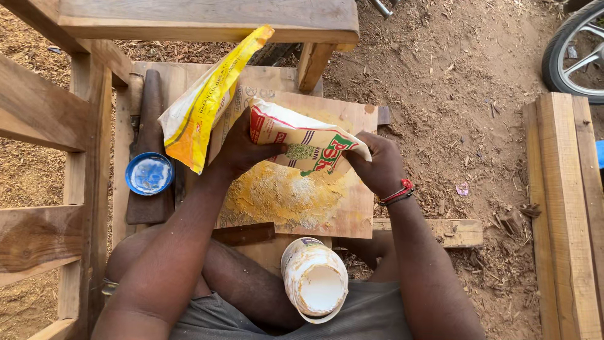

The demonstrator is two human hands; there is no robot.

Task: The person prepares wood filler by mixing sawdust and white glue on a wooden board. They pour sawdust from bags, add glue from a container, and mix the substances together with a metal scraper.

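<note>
Two bags up at the hands: a white printed one (308, 145) and a yellow one (211, 101). One blue lid (149, 173) left of them, one white tub (314, 280) below, one wheel (576, 50) far right.

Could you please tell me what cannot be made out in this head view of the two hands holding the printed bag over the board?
- Printed bag: its contents are hidden by its own folded wall.
- Left hand and right hand: fingertips hidden behind the bag.
- Wheel: cut off by the frame's right edge.
- Blue lid: the pale smear inside is too small to identify.
- White tub: base hidden by its own body.
</note>
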